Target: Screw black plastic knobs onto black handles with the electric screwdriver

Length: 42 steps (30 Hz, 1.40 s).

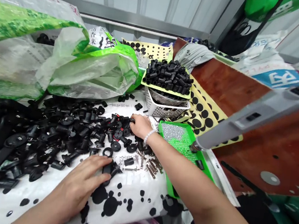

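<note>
We list: left hand (pixel 79 183), fingers apart, on black plastic fitting (pixel 108 169); right hand (pixel 140 126), fingers together, on neighbouring fittings (pixel 120 123).

My only feed (one head-worn camera) faces forward and down, close above the white spotted sheet (pixel 132 198), left hand (pixel 79 185) and right hand (pixel 140 125) both in frame.

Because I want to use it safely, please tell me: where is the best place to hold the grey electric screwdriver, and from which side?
Hold the grey barrel around its middle, coming from the near side with the right hand. The barrel is long and straight and slants down over the green tray, so wrapping around it there seems easiest, and it leaves the tip free.
</note>
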Available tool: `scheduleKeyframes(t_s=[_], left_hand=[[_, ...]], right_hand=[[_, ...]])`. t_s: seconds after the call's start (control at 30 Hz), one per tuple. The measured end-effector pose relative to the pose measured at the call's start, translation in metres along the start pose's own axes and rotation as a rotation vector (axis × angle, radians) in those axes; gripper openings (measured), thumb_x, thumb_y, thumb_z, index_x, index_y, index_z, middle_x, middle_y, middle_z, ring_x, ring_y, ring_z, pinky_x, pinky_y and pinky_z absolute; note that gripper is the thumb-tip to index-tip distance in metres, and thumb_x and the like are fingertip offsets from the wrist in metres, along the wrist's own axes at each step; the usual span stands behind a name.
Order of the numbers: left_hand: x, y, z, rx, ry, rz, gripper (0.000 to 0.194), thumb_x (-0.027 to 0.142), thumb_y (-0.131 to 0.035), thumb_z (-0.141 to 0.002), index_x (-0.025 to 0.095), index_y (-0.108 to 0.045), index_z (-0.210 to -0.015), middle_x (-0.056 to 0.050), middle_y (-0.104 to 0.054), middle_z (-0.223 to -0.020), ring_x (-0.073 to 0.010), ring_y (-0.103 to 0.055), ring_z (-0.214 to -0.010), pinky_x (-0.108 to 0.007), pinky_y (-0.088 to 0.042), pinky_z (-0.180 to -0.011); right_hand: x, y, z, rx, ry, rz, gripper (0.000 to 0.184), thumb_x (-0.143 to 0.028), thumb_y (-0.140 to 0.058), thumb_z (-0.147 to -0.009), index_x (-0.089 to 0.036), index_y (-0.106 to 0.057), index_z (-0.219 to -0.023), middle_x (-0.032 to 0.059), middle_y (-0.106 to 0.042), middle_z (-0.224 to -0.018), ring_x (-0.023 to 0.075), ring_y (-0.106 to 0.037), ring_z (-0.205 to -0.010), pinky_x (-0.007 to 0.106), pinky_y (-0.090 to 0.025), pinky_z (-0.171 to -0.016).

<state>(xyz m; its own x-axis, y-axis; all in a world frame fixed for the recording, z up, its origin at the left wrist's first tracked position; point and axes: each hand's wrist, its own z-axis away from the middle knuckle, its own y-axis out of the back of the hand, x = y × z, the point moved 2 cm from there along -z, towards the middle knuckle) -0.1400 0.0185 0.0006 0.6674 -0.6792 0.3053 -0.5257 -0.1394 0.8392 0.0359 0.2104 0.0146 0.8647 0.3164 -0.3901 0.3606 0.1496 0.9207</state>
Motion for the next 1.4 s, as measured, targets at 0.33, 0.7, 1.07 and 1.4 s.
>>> scheduleKeyframes(t_s=[0.33, 0.7, 1.07, 1.4], left_hand=[[-0.013, 0.016, -0.003, 0.206, 0.537, 0.298, 0.029, 0.031, -0.057, -0.084, 0.028, -0.066, -0.111, -0.006, -0.069, -0.115, -0.0252, -0.065, -0.105, -0.037, -0.052, -0.093], [0.028, -0.003, -0.081, -0.038, 0.770, 1.010, 0.028, 0.041, -0.064, -0.079, 0.017, -0.072, -0.091, -0.004, -0.072, -0.073, -0.0174, -0.065, -0.067, -0.026, -0.052, -0.062], [0.052, -0.018, -0.078, -0.018, 0.300, 0.373, 0.021, 0.024, -0.053, -0.089, 0.017, -0.069, -0.100, -0.007, -0.074, -0.090, -0.0177, -0.068, -0.077, -0.025, -0.053, -0.069], [0.062, -0.035, -0.059, 0.188, 0.056, -0.062, 0.021, 0.014, -0.050, -0.090, 0.009, -0.057, -0.110, -0.012, -0.069, -0.087, -0.0182, -0.064, -0.076, -0.029, -0.054, -0.071]], right_hand=[[0.008, 0.027, 0.035, 0.174, 0.110, -0.543, 0.017, -0.018, -0.059, -0.084, -0.013, -0.057, -0.100, 0.0083, -0.065, -0.099, 0.0140, -0.063, -0.088, 0.034, -0.054, -0.086], [-0.007, 0.046, 0.137, 0.277, 0.514, -0.781, 0.022, -0.017, -0.061, -0.081, -0.019, -0.058, -0.103, 0.0081, -0.062, -0.108, 0.0172, -0.060, -0.101, 0.036, -0.052, -0.091], [0.024, 0.041, 0.159, 0.113, 0.625, -0.560, 0.034, -0.026, -0.058, -0.088, -0.013, -0.056, -0.120, 0.0109, -0.067, -0.108, 0.0166, -0.064, -0.096, 0.031, -0.055, -0.084], [0.024, 0.005, 0.172, 0.235, 0.440, -0.763, 0.035, -0.033, -0.063, -0.085, -0.014, -0.060, -0.114, 0.0063, -0.069, -0.092, 0.0129, -0.064, -0.072, 0.026, -0.056, -0.069]])
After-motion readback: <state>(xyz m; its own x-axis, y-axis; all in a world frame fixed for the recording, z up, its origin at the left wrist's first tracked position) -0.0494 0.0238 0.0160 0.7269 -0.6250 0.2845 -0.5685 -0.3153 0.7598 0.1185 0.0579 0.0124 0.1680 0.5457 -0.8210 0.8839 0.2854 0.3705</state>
